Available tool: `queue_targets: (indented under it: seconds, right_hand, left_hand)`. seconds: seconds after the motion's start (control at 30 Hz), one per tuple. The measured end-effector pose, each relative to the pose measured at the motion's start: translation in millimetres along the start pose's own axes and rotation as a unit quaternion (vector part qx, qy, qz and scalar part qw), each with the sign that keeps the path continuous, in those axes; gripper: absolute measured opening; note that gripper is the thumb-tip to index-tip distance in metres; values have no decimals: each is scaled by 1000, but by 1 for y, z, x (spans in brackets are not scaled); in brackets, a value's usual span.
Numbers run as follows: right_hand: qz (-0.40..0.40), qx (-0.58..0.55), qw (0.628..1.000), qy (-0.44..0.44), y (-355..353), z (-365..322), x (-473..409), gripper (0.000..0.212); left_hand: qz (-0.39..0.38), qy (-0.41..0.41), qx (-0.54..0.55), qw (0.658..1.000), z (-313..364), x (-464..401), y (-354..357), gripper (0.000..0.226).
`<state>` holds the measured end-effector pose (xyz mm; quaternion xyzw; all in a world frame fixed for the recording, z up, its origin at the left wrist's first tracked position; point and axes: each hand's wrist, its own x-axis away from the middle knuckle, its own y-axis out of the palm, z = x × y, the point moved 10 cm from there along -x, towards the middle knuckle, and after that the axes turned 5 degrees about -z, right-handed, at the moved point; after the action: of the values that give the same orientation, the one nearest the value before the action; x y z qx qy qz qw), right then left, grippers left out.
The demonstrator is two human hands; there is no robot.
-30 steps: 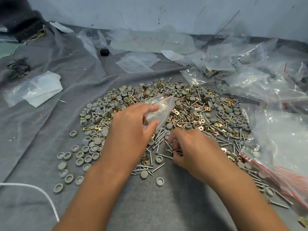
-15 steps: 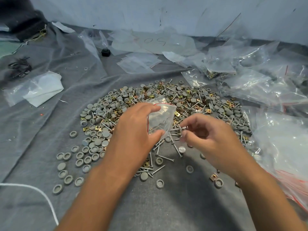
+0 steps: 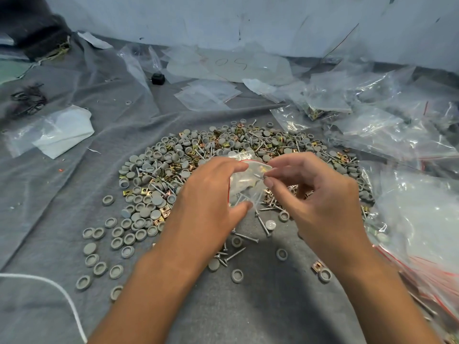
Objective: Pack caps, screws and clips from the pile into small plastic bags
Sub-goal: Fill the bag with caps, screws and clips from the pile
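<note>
A wide pile [image 3: 173, 167] of grey round caps, silver screws and gold metal clips lies on grey cloth. My left hand [image 3: 211, 202] holds a small clear plastic bag [image 3: 244, 187] with a red zip line above the pile, thumb and fingers around its mouth. My right hand [image 3: 315, 194] pinches screws [image 3: 260, 175] at the bag's opening, their tips inside the bag. Some screws show through the bag's plastic. Loose caps [image 3: 116, 243] and screws [image 3: 263, 223] are scattered at the pile's near edge.
Large clear bags [image 3: 417, 219] with red seals lie at the right. Flat empty small bags [image 3: 206, 95] lie behind the pile, a folded white sheet [image 3: 64, 131] at the left. A white cord [image 3: 62, 294] runs along the lower left. A wall stands behind.
My right hand picked screws from the near part of the pile, rose and moved left to the bag's mouth. My left hand kept holding the bag, lifting it slightly.
</note>
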<state>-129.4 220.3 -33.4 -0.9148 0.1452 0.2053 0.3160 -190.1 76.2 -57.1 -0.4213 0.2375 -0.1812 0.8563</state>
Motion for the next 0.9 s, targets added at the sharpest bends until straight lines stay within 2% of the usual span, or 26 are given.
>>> queue_targets:
  seconds: [0.2,0.57,0.67,0.77,0.9]
  right_hand:
    - [-3,88,995,-43,7,-18,-1,27]
    - [42,-13,999,-15,0,-8,-1,21]
    - [65,0,997,-45,-2,-14,-1,21]
    - [46,66,995,-66,6,-19,0,19]
    - [77,53,995,-31,-7,-10,0,17]
  left_hand:
    - [-3,2,16,1000,2,1,1,63]
    - [1,2,18,1000,5,2,-2,62]
    - [1,-3,20,1000,4,2,-2,62]
    - [0,0,22,1000,4,1,-2,62]
    - [21,-3,14,1000,2,1,-10,67]
